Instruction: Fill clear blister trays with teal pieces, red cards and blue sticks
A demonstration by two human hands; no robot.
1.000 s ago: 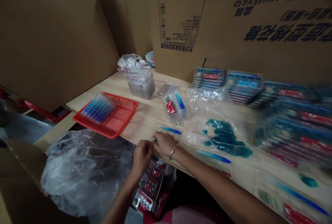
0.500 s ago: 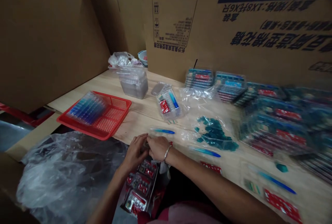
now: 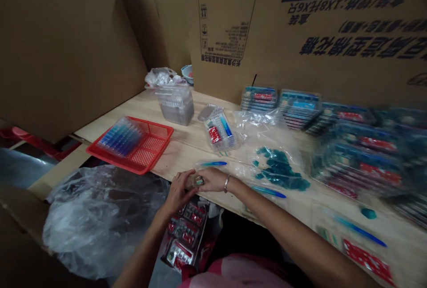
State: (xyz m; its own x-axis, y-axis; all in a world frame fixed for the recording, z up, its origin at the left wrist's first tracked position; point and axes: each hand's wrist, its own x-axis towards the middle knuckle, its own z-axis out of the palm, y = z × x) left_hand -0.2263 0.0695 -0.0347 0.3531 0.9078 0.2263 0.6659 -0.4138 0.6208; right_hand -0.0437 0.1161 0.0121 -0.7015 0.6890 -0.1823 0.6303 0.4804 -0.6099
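Close together at the table's front edge, my left hand [image 3: 179, 191] and my right hand [image 3: 213, 179] have their fingers closed around a small pale piece with green stripes [image 3: 199, 181]. Fingers cover most of it, so its exact kind is unclear. Just beyond my hands lies a blue pen [image 3: 214, 163]. Another blue pen [image 3: 269, 191] rests beside my right forearm. Further back, a clear plastic tray [image 3: 220, 133] holds a red packet and a blue pen. To its right, dark teal pieces [image 3: 282, 170] lie on or in a clear bag.
On the left, a red basket [image 3: 160, 149] holds several blue pens. Stacked clear trays [image 3: 176, 106] stand behind it. Filled packs [image 3: 373, 154] are piled at right. Below the edge are crumpled plastic [image 3: 96, 221] and a box of red packs [image 3: 187, 234]. Cardboard [image 3: 260, 34] walls the back.
My hands have turned and the right has moved slightly right, bringing the striped piece into sight. My right forearm now covers a red packet seen before. The view has shifted a little.
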